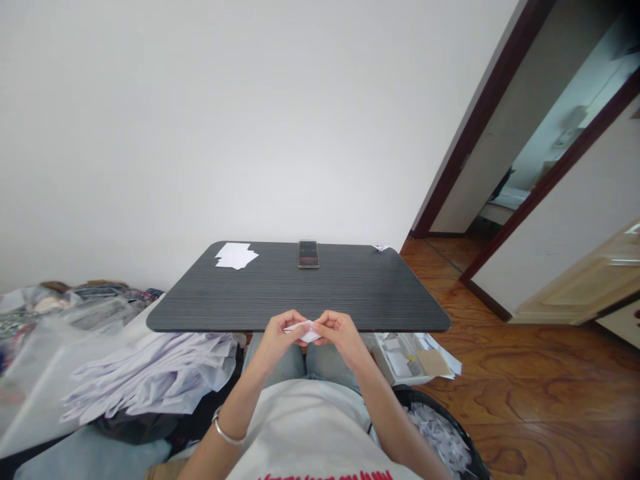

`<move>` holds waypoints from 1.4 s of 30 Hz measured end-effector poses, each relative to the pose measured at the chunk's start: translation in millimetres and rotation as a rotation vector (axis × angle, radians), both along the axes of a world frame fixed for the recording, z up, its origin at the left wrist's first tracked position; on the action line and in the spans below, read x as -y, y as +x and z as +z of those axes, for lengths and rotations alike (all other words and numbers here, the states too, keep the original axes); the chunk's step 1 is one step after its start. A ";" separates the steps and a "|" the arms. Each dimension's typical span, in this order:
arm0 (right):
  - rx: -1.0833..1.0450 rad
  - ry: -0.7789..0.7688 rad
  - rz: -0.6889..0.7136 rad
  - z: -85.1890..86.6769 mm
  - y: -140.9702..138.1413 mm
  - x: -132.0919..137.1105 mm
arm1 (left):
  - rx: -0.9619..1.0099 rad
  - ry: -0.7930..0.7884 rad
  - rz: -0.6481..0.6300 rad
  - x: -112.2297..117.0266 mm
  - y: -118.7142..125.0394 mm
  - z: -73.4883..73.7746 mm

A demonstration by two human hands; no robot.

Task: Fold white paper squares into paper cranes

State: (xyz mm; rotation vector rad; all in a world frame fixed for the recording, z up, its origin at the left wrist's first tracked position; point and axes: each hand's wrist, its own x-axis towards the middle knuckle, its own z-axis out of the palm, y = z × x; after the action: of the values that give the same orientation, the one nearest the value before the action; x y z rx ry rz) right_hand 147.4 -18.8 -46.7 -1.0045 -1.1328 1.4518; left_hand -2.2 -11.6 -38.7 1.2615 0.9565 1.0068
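Note:
My left hand (280,332) and my right hand (341,331) meet just below the near edge of the dark table (350,293). Both pinch a small folded piece of white paper (306,331) between thumb and fingers, one hand at each end. A silver bangle sits on my left wrist. On the table farther away lie a few loose white paper sheets (235,255) at the back left, a phone (308,254) at the back middle, and a tiny folded paper piece (380,248) at the back right corner.
A heap of white cloth or paper (155,373) lies to my left. A box with paper bits (413,360) sits under the table's right side, above a dark bin of paper scraps (440,433). An open doorway (525,173) is at right, over wooden floor.

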 end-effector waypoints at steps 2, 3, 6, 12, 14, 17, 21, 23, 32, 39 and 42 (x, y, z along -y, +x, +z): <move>0.000 0.002 -0.012 -0.3 -0.4 -0.4 | 0.004 0.005 0.006 -0.4 0.1 -1.1; -0.003 -0.006 -0.011 -0.5 0.0 -0.7 | 0.006 0.010 0.013 -0.9 0.0 -1.7; -0.008 -0.054 0.030 -1.3 3.7 -2.5 | 0.008 0.041 0.038 -2.9 -1.2 -3.2; -0.021 -0.110 0.123 -5.2 11.8 -6.4 | -0.031 0.106 0.037 -5.6 -3.8 -6.0; -0.034 -0.119 0.130 -7.0 12.7 -7.6 | -0.044 0.112 0.035 -5.7 -4.0 -6.5; -0.056 -0.124 0.140 -9.2 13.6 -9.0 | -0.050 0.105 0.033 -6.1 -4.2 -7.0; -0.067 -0.121 0.139 -11.0 13.9 -9.8 | -0.046 0.088 0.044 -7.5 -4.9 -8.3; -0.065 -0.114 0.138 -11.3 13.7 -9.9 | -0.042 0.078 0.043 -8.1 -5.5 -8.8; -0.061 -0.055 0.168 -8.8 13.8 -7.2 | -0.036 0.077 0.045 -6.7 -7.8 -4.0; -0.044 -0.052 0.155 -7.4 14.4 -7.0 | -0.043 0.085 0.041 -5.7 -8.2 -0.6; -0.043 -0.040 0.171 -7.6 15.1 -6.8 | -0.030 0.081 0.049 -5.1 -8.2 1.0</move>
State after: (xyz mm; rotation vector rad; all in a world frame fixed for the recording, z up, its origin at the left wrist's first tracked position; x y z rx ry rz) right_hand 162.5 -12.0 -54.3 -0.9170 -1.1856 1.6301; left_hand -10.4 -6.4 -37.7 1.3291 0.9821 1.0771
